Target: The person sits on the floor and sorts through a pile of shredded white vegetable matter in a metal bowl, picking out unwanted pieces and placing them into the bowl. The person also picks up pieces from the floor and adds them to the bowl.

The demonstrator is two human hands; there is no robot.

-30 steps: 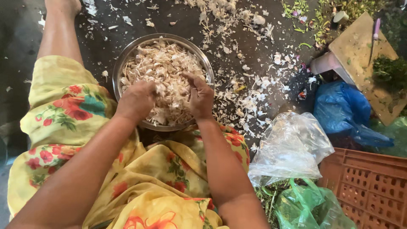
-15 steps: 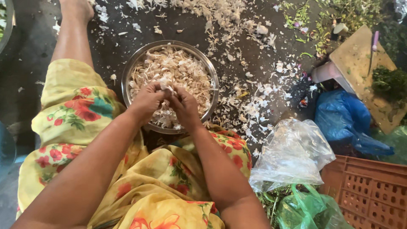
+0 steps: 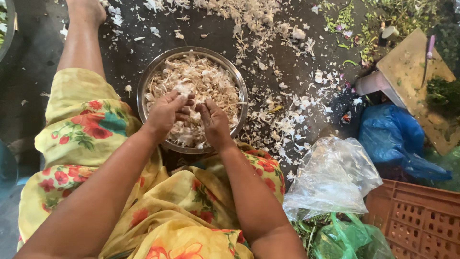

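Here, left hand (image 3: 165, 111) fingers pinched on a garlic piece (image 3: 184, 90) above the steel bowl (image 3: 143, 88); right hand (image 3: 214, 122) fingers apart, beside it.

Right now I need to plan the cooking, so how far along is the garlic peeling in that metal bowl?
Done: many papery skins already litter the floor beside the metal bowl. In hand: the left hand and right hand meet over the bowl, fingers working a small pale piece. Left: the bowl's heap of garlic and skins looks full; peeled and unpeeled cannot be told apart.
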